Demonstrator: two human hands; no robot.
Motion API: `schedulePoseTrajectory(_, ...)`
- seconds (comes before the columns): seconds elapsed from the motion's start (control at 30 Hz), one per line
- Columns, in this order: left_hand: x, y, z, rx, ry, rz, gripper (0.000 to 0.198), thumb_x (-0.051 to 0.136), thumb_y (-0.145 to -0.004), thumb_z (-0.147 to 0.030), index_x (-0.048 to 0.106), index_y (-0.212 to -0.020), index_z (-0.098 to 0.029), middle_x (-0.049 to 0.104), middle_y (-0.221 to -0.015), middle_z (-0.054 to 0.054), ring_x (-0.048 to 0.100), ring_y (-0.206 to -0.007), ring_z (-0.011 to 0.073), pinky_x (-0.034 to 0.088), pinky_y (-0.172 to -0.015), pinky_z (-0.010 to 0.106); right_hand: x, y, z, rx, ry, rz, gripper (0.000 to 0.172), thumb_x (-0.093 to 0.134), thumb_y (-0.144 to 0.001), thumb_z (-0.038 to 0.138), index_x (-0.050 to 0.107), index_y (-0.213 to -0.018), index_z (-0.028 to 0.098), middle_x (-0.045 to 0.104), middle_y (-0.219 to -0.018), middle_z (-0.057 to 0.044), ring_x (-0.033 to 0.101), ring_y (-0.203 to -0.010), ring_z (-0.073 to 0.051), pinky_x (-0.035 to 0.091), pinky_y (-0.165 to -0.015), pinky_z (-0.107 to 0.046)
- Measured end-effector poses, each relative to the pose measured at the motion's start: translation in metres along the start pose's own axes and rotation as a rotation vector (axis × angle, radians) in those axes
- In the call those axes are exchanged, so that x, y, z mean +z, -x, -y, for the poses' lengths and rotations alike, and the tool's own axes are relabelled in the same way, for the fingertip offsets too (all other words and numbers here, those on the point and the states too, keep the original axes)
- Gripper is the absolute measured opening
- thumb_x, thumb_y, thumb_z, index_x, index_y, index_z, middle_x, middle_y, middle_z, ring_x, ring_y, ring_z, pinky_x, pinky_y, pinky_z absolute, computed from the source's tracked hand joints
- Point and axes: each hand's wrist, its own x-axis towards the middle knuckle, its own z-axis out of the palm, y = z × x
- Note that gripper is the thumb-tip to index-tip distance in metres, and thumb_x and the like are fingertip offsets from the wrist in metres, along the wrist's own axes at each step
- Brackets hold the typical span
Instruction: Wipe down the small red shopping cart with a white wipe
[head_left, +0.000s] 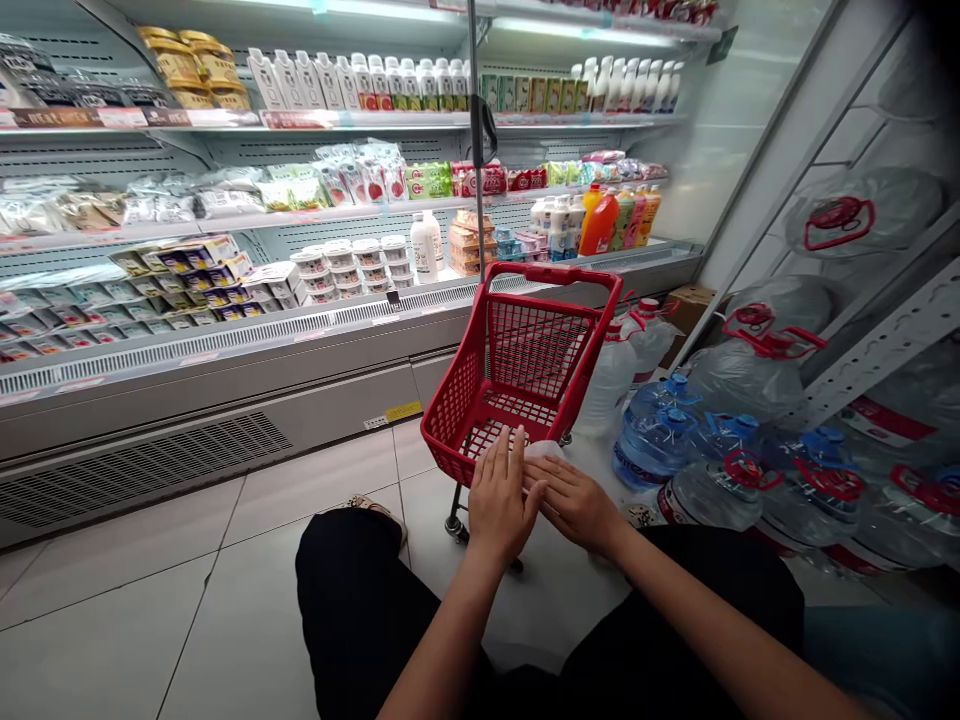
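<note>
A small red plastic shopping cart (480, 380) with lattice sides stands on wheels in front of me. My left hand (501, 495) is over its near rim, fingers stretched out together and pointing forward. Close against it on the right is my right hand (571, 500), its fingers bent over a crumpled white wipe (544, 450) that shows past the fingertips. How far the wipe runs under the hands is hidden. Inside the cart only the bare lattice floor shows.
A lit refrigerated display case (315, 330) with dairy cups, cartons and bottles runs across the back. Its glass door edge and handle (484, 130) rise behind the cart. Several large water bottles (660, 430) crowd the right, beside a perforated metal post (885, 340). Pale tiles (150, 580) cover the floor.
</note>
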Motion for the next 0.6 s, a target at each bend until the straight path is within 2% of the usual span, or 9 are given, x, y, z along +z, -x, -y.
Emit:
schedulePoseTrajectory(0.13,0.0,0.006,0.003,0.03,-0.052,-0.018,0.084,0.047,-0.104,-0.061,0.015,-0.17,-0.02,0.029,-0.172,0.015,0.037,-0.155,0.0317,0.037,-0.124,0.05,-0.014,-0.001,-0.038,-0.051,0.028,0.04,0.059,0.047,-0.106,0.02,0.035,-0.163,0.027,0.06,-0.152,-0.006,0.055,-0.143,-0.021,0.042,-0.124,-0.049)
schedulePoseTrajectory(0.27,-0.001,0.013,0.011,0.057,-0.082,-0.021,0.083,0.047,-0.103,-0.062,0.017,-0.169,-0.022,0.024,-0.174,0.013,0.034,-0.157,0.0315,0.036,-0.125,0.049,-0.031,-0.003,-0.084,0.087,0.08,0.027,0.057,0.04,-0.108,0.021,0.035,-0.164,0.031,0.058,-0.154,-0.002,0.051,-0.145,-0.021,0.036,-0.128,-0.052)
schedulePoseTrajectory(0.37,-0.002,0.015,0.019,0.055,-0.087,-0.007,0.082,0.046,-0.104,-0.061,0.016,-0.169,-0.022,0.024,-0.174,0.011,0.033,-0.157,0.0296,0.035,-0.126,0.047,-0.037,-0.007,-0.104,0.189,0.103,0.014,0.052,0.038,-0.109,0.024,0.042,-0.161,0.032,0.062,-0.15,-0.001,0.052,-0.145,-0.022,0.035,-0.128,-0.053)
schedulePoseTrajectory(0.47,-0.004,0.012,0.028,0.019,-0.086,-0.013,0.081,0.042,-0.106,-0.06,0.014,-0.17,-0.019,0.027,-0.173,0.013,0.033,-0.157,0.0285,0.034,-0.127,0.047,-0.03,-0.013,-0.094,0.225,0.086,0.007,0.052,0.037,-0.109,0.025,0.043,-0.16,0.031,0.062,-0.151,-0.002,0.051,-0.145,-0.022,0.035,-0.129,-0.053)
schedulePoseTrajectory(0.6,-0.008,0.002,0.029,-0.102,-0.067,-0.029,0.082,0.037,-0.107,-0.061,0.01,-0.169,-0.015,0.032,-0.171,0.017,0.037,-0.156,0.0304,0.034,-0.126,0.05,-0.007,-0.019,-0.042,0.176,0.015,-0.007,0.054,0.039,-0.108,0.023,0.041,-0.162,0.028,0.059,-0.153,-0.004,0.048,-0.148,-0.022,0.037,-0.128,-0.052)
